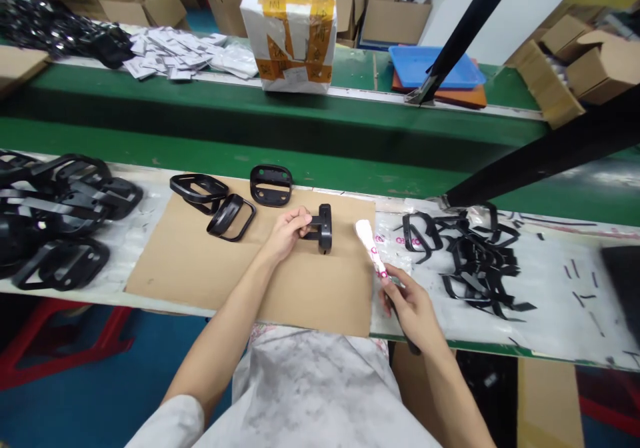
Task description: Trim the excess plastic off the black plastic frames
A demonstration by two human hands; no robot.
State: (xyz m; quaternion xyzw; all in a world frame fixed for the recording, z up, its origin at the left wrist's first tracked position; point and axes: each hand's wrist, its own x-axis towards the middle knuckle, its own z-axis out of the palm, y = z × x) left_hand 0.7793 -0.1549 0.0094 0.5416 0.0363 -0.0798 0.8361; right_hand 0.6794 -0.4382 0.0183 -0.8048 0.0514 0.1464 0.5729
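Note:
My left hand (290,233) grips a black plastic frame (325,228) by its side bars, over a sheet of brown cardboard (200,268). In my right hand (407,301) is a tool (371,245) with a dark handle and a white, pink-printed wrapping around its upper part; its white tip points up and left, near the cardboard's right edge. Another black frame (271,185) lies at the back of the cardboard. Further left are a tilted black frame (231,217) and a black frame (199,188) beside it.
Black frames (65,201) are heaped at the left, and thin black pieces (480,261) at the right. Behind stand a taped white box (295,28), a blue tray (435,66) and white cards (173,51). A dark metal post (465,28) rises at the right.

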